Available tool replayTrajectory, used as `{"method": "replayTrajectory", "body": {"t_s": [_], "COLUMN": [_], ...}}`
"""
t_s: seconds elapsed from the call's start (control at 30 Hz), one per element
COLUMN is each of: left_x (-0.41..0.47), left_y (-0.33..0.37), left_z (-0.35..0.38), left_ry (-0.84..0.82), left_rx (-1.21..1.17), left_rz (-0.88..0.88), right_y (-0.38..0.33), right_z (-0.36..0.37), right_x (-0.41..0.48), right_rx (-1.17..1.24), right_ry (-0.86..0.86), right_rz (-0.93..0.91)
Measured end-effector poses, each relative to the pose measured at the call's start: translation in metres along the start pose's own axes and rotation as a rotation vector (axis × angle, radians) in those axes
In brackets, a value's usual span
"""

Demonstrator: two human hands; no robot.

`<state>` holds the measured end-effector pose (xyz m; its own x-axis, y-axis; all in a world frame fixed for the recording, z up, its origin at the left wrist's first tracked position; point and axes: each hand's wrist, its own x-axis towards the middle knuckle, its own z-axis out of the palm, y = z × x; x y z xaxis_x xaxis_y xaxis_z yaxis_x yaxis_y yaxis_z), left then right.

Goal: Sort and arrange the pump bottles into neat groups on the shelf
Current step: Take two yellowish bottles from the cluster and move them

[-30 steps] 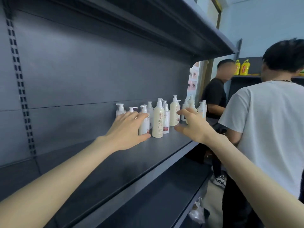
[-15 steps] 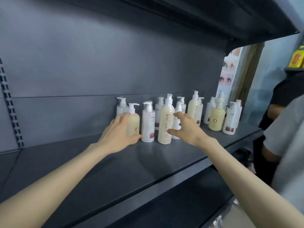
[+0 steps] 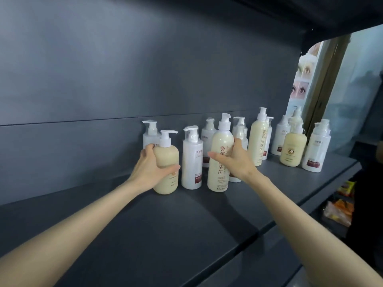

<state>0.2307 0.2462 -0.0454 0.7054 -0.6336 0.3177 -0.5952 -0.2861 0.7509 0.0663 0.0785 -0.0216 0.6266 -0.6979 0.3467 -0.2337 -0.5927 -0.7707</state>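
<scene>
Arms outstretched, left grip (image 3: pixel 152 168) and right grip (image 3: pixel 235 161) both curled

Two slim forearms, bare along their whole visible length, show at the lower left and lower right of the frame. The left grip (image 3: pixel 149 170) and right grip (image 3: pixel 235 161) are bare hands.

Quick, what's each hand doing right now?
Left hand: gripping the squat cream plastic pump bottle.
Right hand: gripping the tall cream plastic pump bottle with red characters.

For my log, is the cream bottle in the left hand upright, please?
Upright: the short cream bottle stands on the shelf, pump on top.
</scene>
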Motion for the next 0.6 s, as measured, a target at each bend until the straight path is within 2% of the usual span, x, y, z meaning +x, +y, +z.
{"method": "replayTrajectory", "body": {"t_s": [0.43, 0.6], "left_x": [0.002, -0.012], "left_y": [0.002, 0.015], "left_z": [0.005, -0.010], "left_ry": [0.055, 0.109], "left_rx": [-0.105, -0.242], "left_rz": [-0.022, 0.025], "right_y": [0.003, -0.006], "right_z": [0.005, 0.001], "right_x": [0.003, -0.008], "right_rx": [0.112, 0.191], "right_ry": [0.005, 0.061], "right_rz": [-0.019, -0.060]}}
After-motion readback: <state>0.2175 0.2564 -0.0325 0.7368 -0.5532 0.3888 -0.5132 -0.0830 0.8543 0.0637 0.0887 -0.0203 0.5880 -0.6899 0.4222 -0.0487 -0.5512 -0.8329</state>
